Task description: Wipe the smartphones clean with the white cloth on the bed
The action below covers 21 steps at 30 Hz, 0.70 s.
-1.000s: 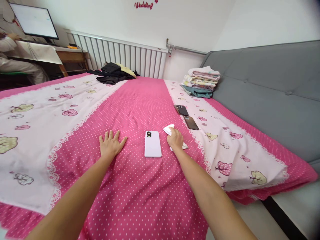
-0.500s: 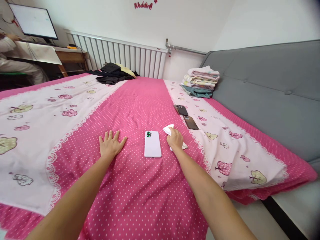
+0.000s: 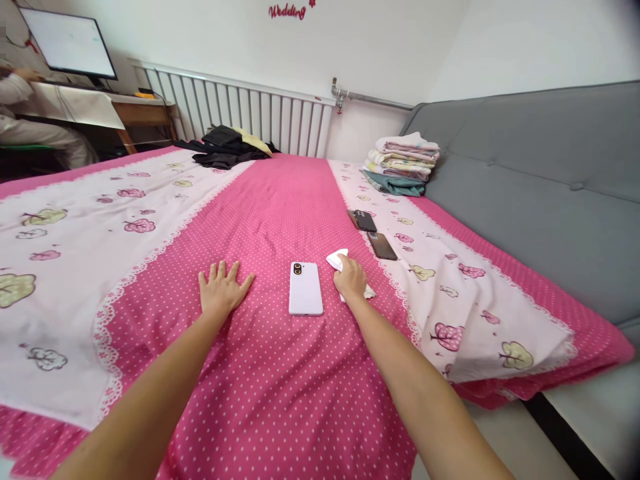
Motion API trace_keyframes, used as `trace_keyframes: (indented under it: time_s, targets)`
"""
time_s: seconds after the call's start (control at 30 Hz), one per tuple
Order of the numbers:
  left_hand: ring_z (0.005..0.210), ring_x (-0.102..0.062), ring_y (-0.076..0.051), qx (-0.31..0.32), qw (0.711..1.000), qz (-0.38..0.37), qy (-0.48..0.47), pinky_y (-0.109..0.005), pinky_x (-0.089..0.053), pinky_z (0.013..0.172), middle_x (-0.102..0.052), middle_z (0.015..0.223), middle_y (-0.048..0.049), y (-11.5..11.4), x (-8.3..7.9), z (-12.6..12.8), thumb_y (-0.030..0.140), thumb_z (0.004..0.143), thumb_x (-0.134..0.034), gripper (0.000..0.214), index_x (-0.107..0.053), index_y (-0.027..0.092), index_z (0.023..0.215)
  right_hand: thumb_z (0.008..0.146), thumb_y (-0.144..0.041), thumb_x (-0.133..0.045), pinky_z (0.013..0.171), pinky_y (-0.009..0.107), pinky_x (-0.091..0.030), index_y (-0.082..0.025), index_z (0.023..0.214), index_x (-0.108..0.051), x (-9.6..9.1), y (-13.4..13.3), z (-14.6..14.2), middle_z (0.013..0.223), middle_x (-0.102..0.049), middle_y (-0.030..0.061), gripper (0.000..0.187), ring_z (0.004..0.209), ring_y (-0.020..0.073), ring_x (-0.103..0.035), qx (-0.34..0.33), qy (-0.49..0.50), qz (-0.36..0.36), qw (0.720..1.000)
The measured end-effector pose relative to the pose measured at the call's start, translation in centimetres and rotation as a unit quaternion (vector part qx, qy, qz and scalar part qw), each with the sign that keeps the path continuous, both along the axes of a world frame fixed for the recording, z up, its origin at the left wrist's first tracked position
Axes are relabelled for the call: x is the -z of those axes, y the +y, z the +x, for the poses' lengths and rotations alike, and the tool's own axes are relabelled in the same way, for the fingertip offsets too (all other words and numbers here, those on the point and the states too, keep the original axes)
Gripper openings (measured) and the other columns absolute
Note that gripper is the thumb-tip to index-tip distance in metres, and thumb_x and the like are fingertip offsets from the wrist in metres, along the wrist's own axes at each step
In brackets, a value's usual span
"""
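A pale lilac smartphone (image 3: 306,292) lies back side up on the pink dotted bedspread (image 3: 280,393), its camera lenses at the far left corner. To its left, my left hand (image 3: 223,287) rests flat on the bedspread with fingers spread, touching no other object. My right hand (image 3: 352,277) is closed around a white tissue (image 3: 336,259) just right of the phone. Parts of the tissue stick out on both sides of the fist; the rest is hidden by the fingers.
Two dark phones or phone cases (image 3: 383,246) lie beyond my right hand. Folded cloths (image 3: 403,160) are stacked against the grey headboard (image 3: 530,147). Dark clothes (image 3: 225,147) lie near the radiator (image 3: 240,100). At far left, a person sits by a desk with a monitor (image 3: 70,43).
Both hands, the phone and the tissue stay in place. The phone's camera rings looked green before and now look golden.
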<state>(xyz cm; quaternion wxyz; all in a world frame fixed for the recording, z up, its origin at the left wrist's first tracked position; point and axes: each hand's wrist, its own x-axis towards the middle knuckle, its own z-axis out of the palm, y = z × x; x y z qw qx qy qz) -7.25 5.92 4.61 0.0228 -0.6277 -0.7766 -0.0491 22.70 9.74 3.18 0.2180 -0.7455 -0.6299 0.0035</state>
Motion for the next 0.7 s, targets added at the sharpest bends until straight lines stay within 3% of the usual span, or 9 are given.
trace_keyframes:
  time_s: [0.7]
  targets:
    - [0.142,-0.018,-0.034,-0.002,1.0,-0.001,0.008,-0.055,-0.011,0.113,-0.023,0.155,-0.014,0.1,0.14,-0.05,0.068,0.085,-0.012,0.079,-0.025,0.02,0.147,0.086,-0.013,-0.041,0.088,0.032,-0.036,-0.026,0.133,-0.05,-0.08,-0.1,-0.1,0.116,-0.058,0.008,0.05,0.104,0.0227,-0.051,-0.007,-0.014,0.001,1.0]
